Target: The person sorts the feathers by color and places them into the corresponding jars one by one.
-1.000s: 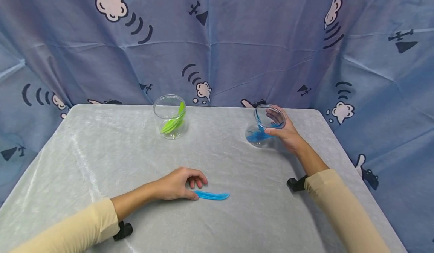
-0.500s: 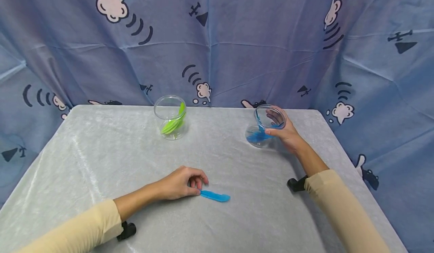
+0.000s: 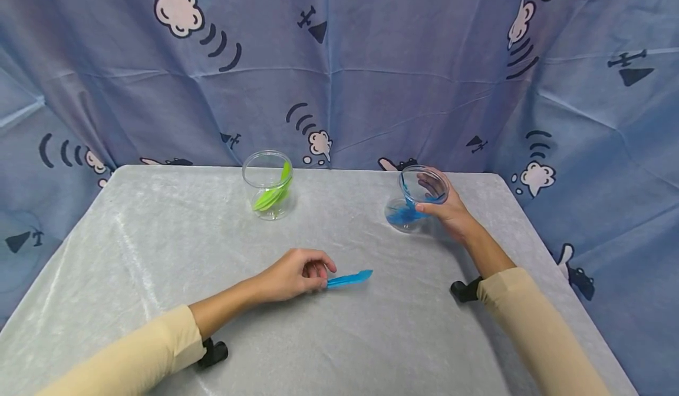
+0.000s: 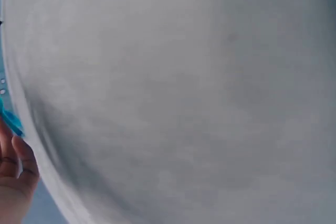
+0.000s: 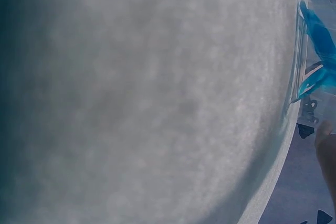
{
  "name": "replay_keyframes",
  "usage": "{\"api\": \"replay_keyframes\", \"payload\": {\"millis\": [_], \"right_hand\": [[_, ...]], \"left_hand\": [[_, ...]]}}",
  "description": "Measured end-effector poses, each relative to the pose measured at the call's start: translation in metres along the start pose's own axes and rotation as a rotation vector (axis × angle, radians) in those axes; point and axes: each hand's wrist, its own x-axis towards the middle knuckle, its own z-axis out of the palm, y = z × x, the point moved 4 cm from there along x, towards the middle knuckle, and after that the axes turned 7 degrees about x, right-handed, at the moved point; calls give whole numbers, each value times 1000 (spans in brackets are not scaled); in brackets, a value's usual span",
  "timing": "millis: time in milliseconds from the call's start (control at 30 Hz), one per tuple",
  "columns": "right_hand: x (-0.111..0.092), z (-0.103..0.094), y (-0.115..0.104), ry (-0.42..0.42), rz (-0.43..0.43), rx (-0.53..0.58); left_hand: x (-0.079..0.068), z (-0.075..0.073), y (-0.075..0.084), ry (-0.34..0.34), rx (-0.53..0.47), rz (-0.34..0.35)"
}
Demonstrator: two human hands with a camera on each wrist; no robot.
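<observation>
My left hand (image 3: pixel 294 275) pinches one end of a slim blue feather (image 3: pixel 351 279) between thumb and fingers, just above the middle of the table. At the left edge of the left wrist view, the blue feather (image 4: pixel 11 121) shows beyond the fingertips. At the back right, my right hand (image 3: pixel 448 207) grips a clear jar (image 3: pixel 402 226) from its right side, thumb in front and fingers behind. Inside that jar lie several blue feathers (image 3: pixel 407 212). They also show, as blue feathers (image 5: pixel 319 38), at the right edge of the right wrist view.
A second clear jar (image 3: pixel 265 154) stands at the back left with several green feathers (image 3: pixel 273 194) in it. The table (image 3: pixel 371 349) has a grey cloth. A patterned blue curtain (image 3: pixel 371 113) hangs directly behind the table and along its right side.
My left hand has taken hold of the blue feather's end, lifted it, and moved forward and right with it. The right hand and its jar have stayed put.
</observation>
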Motion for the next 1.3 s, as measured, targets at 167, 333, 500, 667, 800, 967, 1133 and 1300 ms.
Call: {"api": "replay_keyframes", "payload": {"millis": [167, 333, 500, 667, 800, 967, 1133, 1300], "right_hand": [[-1, 1, 0, -7, 1, 13], [-1, 0, 0, -4, -4, 15], [-1, 0, 2, 9, 9, 14], [0, 0, 3, 13, 21, 16], [0, 1, 2, 13, 21, 10], [0, 1, 0, 12, 24, 0], [0, 1, 0, 15, 23, -9], [1, 1, 0, 7, 26, -23]], "left_hand": [[17, -6, 9, 78, -33, 9], [43, -13, 19, 143, -51, -2], [71, -21, 33, 182, -55, -14], [90, -26, 47, 202, -49, 0], [100, -29, 55, 221, -49, 11], [112, -31, 64, 250, -52, 20], [124, -32, 74, 266, -43, 36], [134, -33, 83, 287, -38, 37]]}}
